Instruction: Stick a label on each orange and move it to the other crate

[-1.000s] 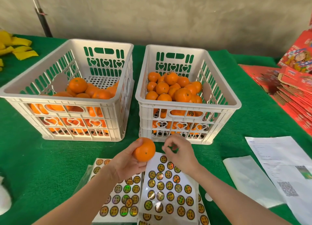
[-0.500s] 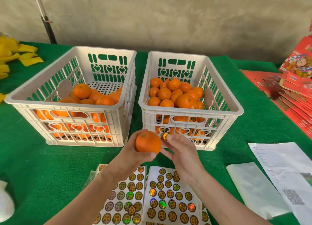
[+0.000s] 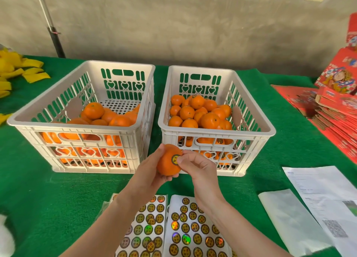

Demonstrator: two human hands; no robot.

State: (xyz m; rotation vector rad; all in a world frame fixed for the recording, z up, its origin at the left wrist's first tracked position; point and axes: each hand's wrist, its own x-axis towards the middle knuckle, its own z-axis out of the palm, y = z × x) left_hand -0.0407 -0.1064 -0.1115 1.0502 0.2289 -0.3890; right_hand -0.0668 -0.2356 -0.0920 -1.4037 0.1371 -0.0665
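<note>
We hold the round orange fruit [image 3: 167,160] in front of the white slotted plastic crate [image 3: 216,130] on the right, our left hand [image 3: 148,171] curled around it. Our right hand [image 3: 199,168], fingers bent, presses a round gold-and-black label [image 3: 175,158] onto its skin. Half a second ago that label was pinched just clear of the fruit.

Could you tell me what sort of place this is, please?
Probably a small fruit-packing station: two white crates of oranges on a green-covered table, sheets of round labels, and flattened red cartons stacked at right.
</note>
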